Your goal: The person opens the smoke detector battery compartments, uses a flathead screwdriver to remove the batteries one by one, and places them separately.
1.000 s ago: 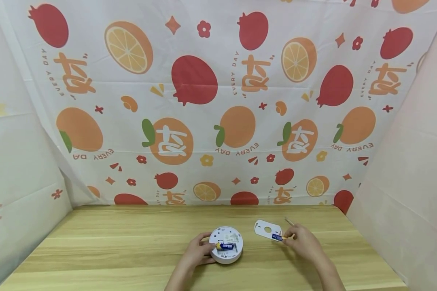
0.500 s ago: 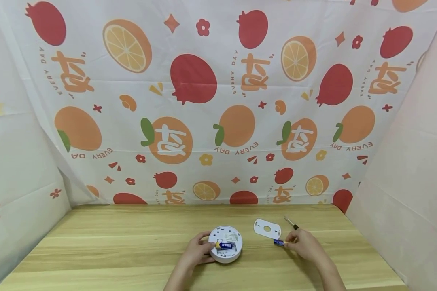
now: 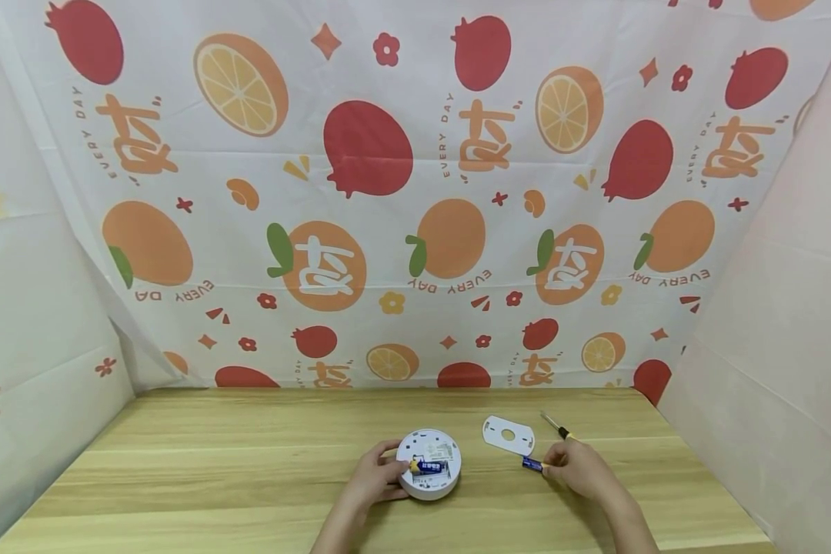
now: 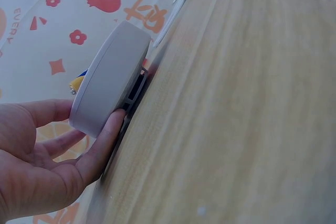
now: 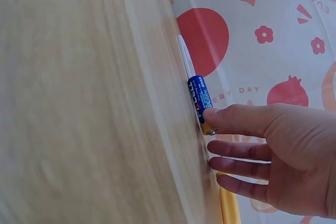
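My left hand [image 3: 376, 477] grips the side of a round white smoke detector [image 3: 438, 493], its open battery side facing up. A blue and yellow battery [image 3: 429, 467] lies over the compartment, its yellow end protruding past the rim in the left wrist view. Thumb and fingers hold the casing [image 4: 113, 77] at the rim and underside. On the table, a second blue and yellow battery [image 5: 199, 98] lies under the thumb tip of my right hand [image 3: 576, 466]; the other fingers stay apart from it, extended. Just beyond that battery lies the white mounting plate [image 3: 519, 438] with a round central hole.
A screwdriver [image 3: 555, 426] with a black and yellow handle lies behind my right hand, its handle partly hidden by the fingers. The wooden table [image 3: 249, 469] runs back to a fruit-patterned cloth [image 3: 415, 308], with pale cloth at both sides.
My right hand has brought the second battery from over the mounting plate's corner down to the table in front of it, and its fingers have loosened. The left hand still holds the smoke detector.
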{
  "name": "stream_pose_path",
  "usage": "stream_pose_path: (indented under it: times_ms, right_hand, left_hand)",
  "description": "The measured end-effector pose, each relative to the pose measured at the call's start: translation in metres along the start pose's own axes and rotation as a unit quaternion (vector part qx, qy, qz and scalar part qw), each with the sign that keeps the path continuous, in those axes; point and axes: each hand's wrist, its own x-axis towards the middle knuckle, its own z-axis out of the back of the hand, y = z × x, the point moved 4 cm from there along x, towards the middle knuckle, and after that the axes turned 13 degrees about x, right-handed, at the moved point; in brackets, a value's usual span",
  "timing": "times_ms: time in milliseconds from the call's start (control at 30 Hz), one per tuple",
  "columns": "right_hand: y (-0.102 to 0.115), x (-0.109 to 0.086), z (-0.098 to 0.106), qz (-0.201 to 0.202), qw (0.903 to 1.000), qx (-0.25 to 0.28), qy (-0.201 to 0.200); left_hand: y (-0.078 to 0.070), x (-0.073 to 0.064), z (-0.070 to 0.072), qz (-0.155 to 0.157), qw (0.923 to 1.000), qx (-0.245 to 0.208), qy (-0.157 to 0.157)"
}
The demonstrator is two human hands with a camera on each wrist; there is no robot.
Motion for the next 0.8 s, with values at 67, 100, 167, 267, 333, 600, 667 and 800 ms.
stream_pose_path:
  times_ms: [67,100,167,267,333,600,667,800]
  right_hand:
    - [-0.0004,0.0003,-0.0006,0.001,1.0,0.001,0.002]
    - [-0.0004,0.0004,-0.001,0.002,1.0,0.001,0.002]
    - [-0.0009,0.0008,-0.0018,0.002,1.0,0.001,0.003]
    - [-0.0015,0.0012,-0.0025,0.001,1.0,-0.003,0.002]
    - [-0.0019,0.001,-0.0026,-0.002,1.0,-0.004,0.001]
    - [-0.0019,0.0011,-0.0022,-0.008,0.9999,0.008,0.012]
    - [-0.0012,0.0011,-0.0021,-0.006,0.9998,0.012,0.018]
    - [0.0029,0.0018,-0.0017,-0.003,0.9998,0.01,0.017]
  left_hand:
    - [0.0003,0.0004,0.0001,0.0,1.0,0.0,0.0]
    - [0.0004,0.0005,0.0002,0.0,1.0,0.0,0.0]
    - [0.0007,0.0011,0.0003,0.0,1.0,-0.001,0.0]
    - [0.0002,0.001,0.0004,0.001,1.0,-0.001,0.002]
    - [-0.0004,0.0004,0.0004,0.002,1.0,-0.001,0.003]
    - [-0.0017,-0.0013,0.0001,0.002,1.0,0.0,0.004]
    - [-0.0018,-0.0014,0.0,0.004,1.0,0.0,0.005]
    - [-0.0025,-0.0012,0.0001,0.007,1.0,-0.001,0.005]
